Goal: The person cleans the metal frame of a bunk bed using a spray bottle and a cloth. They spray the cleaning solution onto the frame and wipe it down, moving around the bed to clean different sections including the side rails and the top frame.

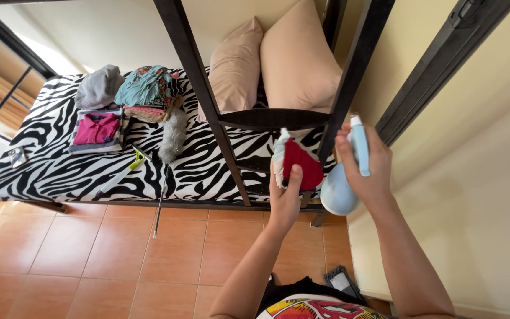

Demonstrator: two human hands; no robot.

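A zebra-striped mattress (60, 171) is being seen from above, with folded clothes (97, 131) stacked at its far left, a feather duster (172, 137) lying beside them with its thin handle hanging over the near edge, and a green-tipped squeegee (122, 172) resting close by. Two beige pillows (267, 68) are being propped at the far right of the bed. Dark frame posts (199, 88) are crossing in front of the bedding and partly blocking the pillows. The orange tiled floor (90, 254) is being shown in the near area. A small object at the mattress's left edge is too small to make out, and the bottle's lower part is being hidden by the palm. A red-and-white cloth (297, 162) is being gripped by the left hand (284, 201), fingers closed around it, against a post. A pale blue spray bottle (349, 171) is being held in the right hand (366, 168), fingers wrapped round its neck.
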